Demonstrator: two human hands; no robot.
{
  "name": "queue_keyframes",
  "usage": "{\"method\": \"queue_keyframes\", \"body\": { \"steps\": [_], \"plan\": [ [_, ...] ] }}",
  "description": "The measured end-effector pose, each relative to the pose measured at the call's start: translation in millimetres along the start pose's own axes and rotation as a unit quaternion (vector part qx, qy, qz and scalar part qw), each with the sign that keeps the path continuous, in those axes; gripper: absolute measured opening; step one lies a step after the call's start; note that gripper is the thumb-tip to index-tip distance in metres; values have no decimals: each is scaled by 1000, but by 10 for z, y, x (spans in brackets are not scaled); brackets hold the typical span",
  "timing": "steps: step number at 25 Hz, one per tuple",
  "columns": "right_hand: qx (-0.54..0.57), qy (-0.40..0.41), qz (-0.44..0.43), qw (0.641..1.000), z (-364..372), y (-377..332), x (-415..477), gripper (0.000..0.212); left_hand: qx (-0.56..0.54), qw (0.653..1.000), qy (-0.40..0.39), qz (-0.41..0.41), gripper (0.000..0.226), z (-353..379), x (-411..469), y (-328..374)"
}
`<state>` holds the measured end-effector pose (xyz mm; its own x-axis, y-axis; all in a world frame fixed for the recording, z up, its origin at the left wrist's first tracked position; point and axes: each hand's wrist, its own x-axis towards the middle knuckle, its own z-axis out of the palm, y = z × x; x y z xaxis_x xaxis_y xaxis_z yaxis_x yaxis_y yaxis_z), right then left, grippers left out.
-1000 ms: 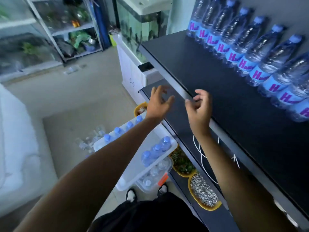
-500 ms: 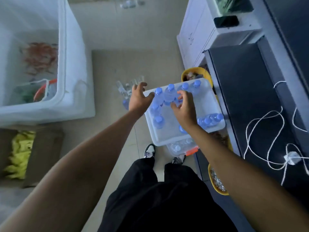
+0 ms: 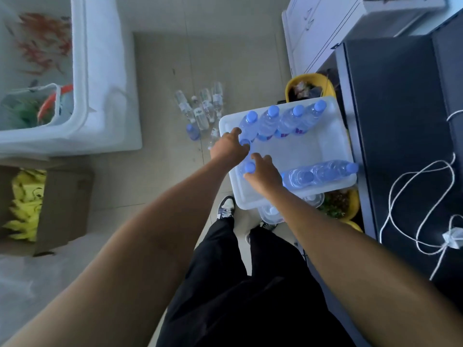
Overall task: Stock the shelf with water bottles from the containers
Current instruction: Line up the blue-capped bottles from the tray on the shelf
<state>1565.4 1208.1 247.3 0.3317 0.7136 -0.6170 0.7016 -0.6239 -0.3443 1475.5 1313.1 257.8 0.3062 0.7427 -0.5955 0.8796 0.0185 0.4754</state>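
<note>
— Left hand (image 3: 229, 149)?
— Curling down over a capped bottle (image 3: 244, 142) at the near-left corner of the white bin (image 3: 333, 144); fingers closing around the cap, full grip impossible to tell.
— Right hand (image 3: 264, 172)?
— Just beside it, wrapping a second bottle (image 3: 248, 168), blue cap poking out by the thumb.
— Much remaining?
— Plenty, judging by this: a row of four bottles (image 3: 283, 121) standing beyond both hands, a second cluster (image 3: 320, 172) to the right of the right hand, more loose on the floor (image 3: 160, 78). Dark shelf (image 3: 390, 116) further right, carrying only a white cord (image 3: 423, 201) here.
</note>
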Motion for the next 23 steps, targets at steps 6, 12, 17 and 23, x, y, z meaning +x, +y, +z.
{"method": "queue_keyframes", "body": {
  "steps": [6, 12, 17, 23],
  "plan": [
    [38, 33, 11, 999, 124, -13, 111, 37, 26, 999, -16, -13, 35, 43, 222, 186],
    [57, 70, -12, 996, 115, -20, 63, 30, 57, 998, -13, 20, 33, 104, 236, 293],
    [111, 100, 10, 989, -70, 86, -28, 17, 80, 993, 26, 80, 18, -1, 153, 297],
    [181, 217, 8, 959, -625, 214, -344, 14, 86, 983, 60, 150, 14, -278, -198, 608]
  ]
}}
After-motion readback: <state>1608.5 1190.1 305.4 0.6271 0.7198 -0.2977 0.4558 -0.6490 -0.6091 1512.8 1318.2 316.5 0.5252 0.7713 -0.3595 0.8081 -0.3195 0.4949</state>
